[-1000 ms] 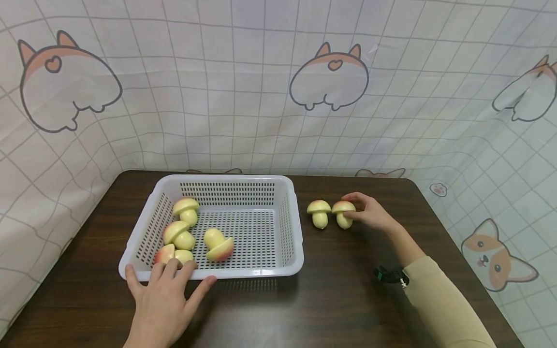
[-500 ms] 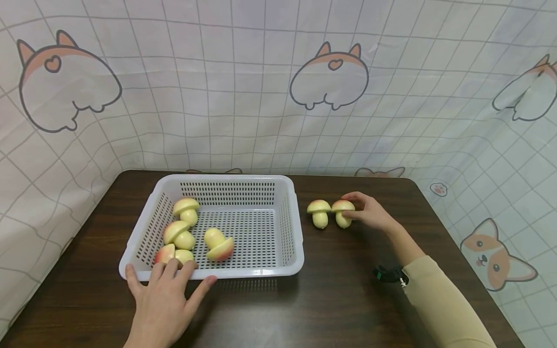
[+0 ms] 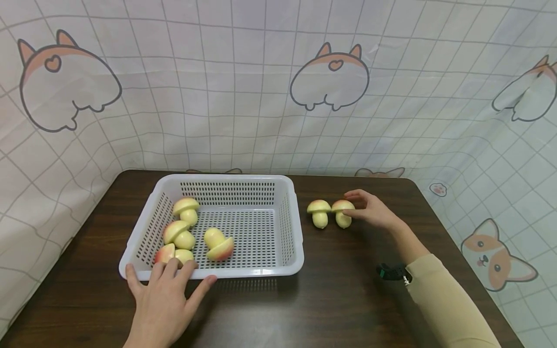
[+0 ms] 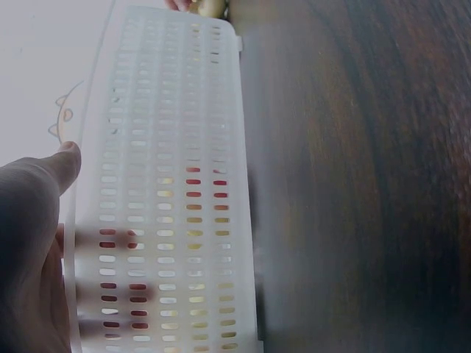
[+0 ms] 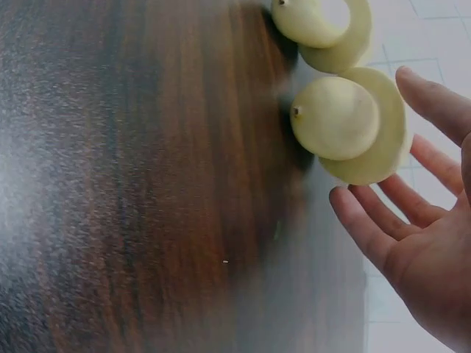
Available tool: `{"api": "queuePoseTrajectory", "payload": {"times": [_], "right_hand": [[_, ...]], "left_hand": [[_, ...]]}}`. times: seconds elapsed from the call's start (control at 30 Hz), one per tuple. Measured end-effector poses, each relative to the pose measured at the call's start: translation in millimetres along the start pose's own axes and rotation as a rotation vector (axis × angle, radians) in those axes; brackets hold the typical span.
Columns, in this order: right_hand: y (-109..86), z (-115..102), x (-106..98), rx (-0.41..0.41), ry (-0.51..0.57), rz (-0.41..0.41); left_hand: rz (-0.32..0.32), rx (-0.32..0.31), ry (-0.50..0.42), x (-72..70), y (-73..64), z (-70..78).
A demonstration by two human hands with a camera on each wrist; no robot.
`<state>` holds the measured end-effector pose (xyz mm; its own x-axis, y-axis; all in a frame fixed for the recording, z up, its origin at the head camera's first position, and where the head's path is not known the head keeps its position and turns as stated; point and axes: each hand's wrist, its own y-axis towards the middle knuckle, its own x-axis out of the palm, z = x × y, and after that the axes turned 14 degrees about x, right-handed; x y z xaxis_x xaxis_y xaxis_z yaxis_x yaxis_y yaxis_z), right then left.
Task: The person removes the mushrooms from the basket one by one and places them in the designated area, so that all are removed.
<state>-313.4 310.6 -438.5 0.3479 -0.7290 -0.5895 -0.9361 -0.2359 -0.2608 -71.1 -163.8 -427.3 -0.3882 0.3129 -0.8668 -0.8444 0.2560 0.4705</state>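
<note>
In the head view, my left hand (image 3: 163, 299) rests with spread fingers over the near rim of a white perforated plastic basket (image 3: 283, 268). Its thumb points right along that rim; part of the fingers show only as dark patches through the holes of the basket (image 4: 158, 147) in the left wrist view. To the right of the basket, a pale yellow toy mushroom (image 3: 343, 220) with a reddish cap stands beside a matching toy mushroom (image 3: 319, 220). My right hand (image 3: 370, 210) is at the right one's cap, fingers spread and loosely bent around the toy mushroom (image 5: 335, 118) without gripping it.
Several more toy mushrooms (image 3: 184, 208) lie in the left half of the basket. A dark wooden table (image 3: 330, 299) bears everything, with a patterned white curtain (image 3: 243, 96) behind it. A black strap-like item (image 3: 391, 272) shows by the right sleeve (image 3: 448, 299).
The right hand has shifted very slightly up and right, its fingers opening a little from the right mushroom. That mushroom stands a touch farther left. The left hand and basket stay still.
</note>
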Motion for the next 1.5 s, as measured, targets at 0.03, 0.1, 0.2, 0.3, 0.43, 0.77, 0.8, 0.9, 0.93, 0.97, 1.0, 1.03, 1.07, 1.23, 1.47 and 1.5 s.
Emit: {"api": "queuePoseTrajectory", "payload": {"times": [0.03,0.1,0.2,0.3,0.43,0.77,0.8,0.9,0.93,0.97,1.0,1.03,1.07,1.23,1.47,1.5], "right_hand": [[-0.7,-0.8,-1.1,0.000,-0.003,0.003],[-2.7,-3.4,-3.2,0.003,-0.009,0.014],[-5.6,-8.3,-5.8,-0.004,-0.010,0.027],[-6.9,-12.9,-7.7,-0.014,-0.011,0.041],[-6.5,-17.4,-9.8,-0.030,-0.031,0.057],[-6.7,-42.7,-11.4,-0.066,-0.080,0.110],[-6.6,-45.6,-11.4,-0.070,-0.090,0.112],[-6.0,-53.6,-11.0,-0.071,-0.105,0.111],[-5.7,-56.3,-10.9,-0.073,-0.108,0.107],[-5.5,-59.3,-10.4,-0.080,-0.105,0.100],[-5.2,-62.3,-9.8,-0.087,-0.101,0.093],[-4.8,-65.4,-9.1,-0.091,-0.094,0.088],[-4.6,-68.9,-8.3,-0.103,-0.087,0.082],[-5.0,-86.8,-3.1,-0.154,-0.053,0.046],[-6.8,-109.2,6.4,-0.196,-0.038,-0.008],[-7.1,-112.1,8.3,-0.200,-0.040,-0.012]], "left_hand": [[0.002,0.001,0.000,0.1,0.0,0.0],[0.006,0.004,0.000,0.4,0.1,-0.1],[0.012,0.008,-0.002,0.9,-0.1,-0.2],[0.015,0.010,-0.003,1.1,-0.3,-0.3],[0.006,0.007,-0.002,0.8,-0.4,-0.6],[-0.003,0.003,0.002,0.7,-1.3,-1.6],[-0.004,0.003,0.002,0.8,-1.3,-1.7],[-0.009,0.002,0.002,0.5,-1.2,-1.7],[-0.012,0.001,0.001,0.4,-1.1,-1.6],[-0.016,-0.001,0.001,0.4,-1.0,-1.4],[-0.019,-0.004,0.000,0.2,-1.0,-1.2],[-0.020,-0.005,-0.001,0.0,-1.0,-1.1],[-0.021,-0.007,-0.002,-0.3,-0.9,-0.9],[-0.015,-0.006,-0.004,-0.4,-1.1,-0.4],[0.004,0.007,-0.001,0.7,-0.2,-0.4],[0.006,0.008,-0.001,0.8,0.0,-0.3]]}}
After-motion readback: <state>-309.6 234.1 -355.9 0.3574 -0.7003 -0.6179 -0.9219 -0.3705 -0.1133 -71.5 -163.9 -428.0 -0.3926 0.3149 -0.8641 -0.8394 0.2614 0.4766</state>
